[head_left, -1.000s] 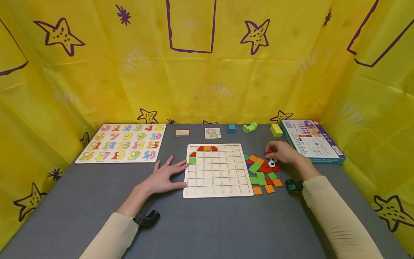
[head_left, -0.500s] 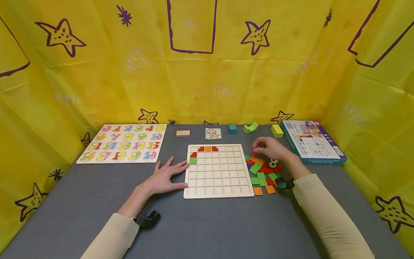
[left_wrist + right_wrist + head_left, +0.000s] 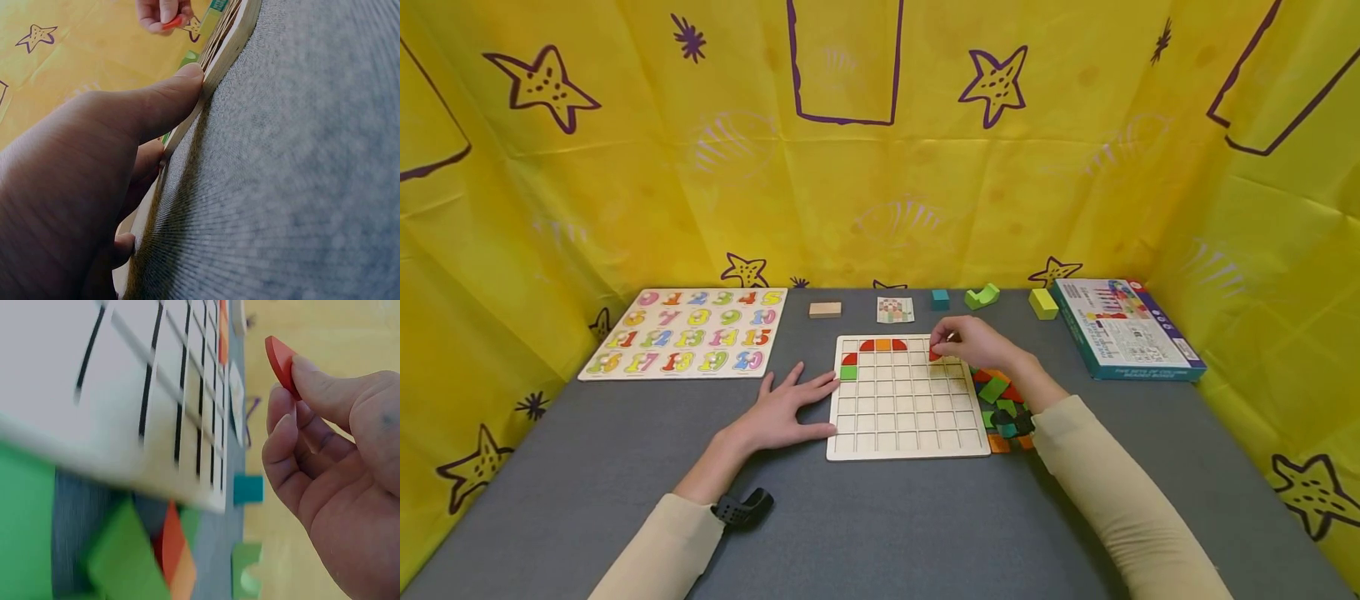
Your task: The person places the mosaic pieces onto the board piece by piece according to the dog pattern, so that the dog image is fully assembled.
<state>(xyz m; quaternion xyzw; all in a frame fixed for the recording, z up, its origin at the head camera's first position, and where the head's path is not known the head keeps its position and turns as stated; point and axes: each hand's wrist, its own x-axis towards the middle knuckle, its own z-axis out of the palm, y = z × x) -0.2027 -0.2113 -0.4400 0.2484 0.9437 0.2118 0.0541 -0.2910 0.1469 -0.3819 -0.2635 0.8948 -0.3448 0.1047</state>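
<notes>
A wooden grid board [image 3: 910,417] lies flat on the grey table. Along its top row and left column sit red quarter-round tiles [image 3: 898,345], an orange square tile [image 3: 882,345] and a green square tile [image 3: 848,372]. My right hand [image 3: 973,340] pinches a red quarter-round tile [image 3: 284,365] between thumb and fingers, held over the upper right of the board. With fingers spread, my left hand [image 3: 782,412] rests on the table, its thumb and fingertips touching the board's left edge, as the left wrist view also shows.
Loose coloured tiles [image 3: 992,390] lie right of the board, partly behind my right forearm. A number puzzle [image 3: 685,333] is at the left. Along the back are a wooden block [image 3: 825,310], a pattern card [image 3: 895,310], a teal cube [image 3: 940,300], a green curved block [image 3: 982,296], a yellow block [image 3: 1042,304] and a box [image 3: 1127,329].
My right hand has moved left from the loose tile pile to above the board, carrying the red tile. My left hand stays at the board's edge.
</notes>
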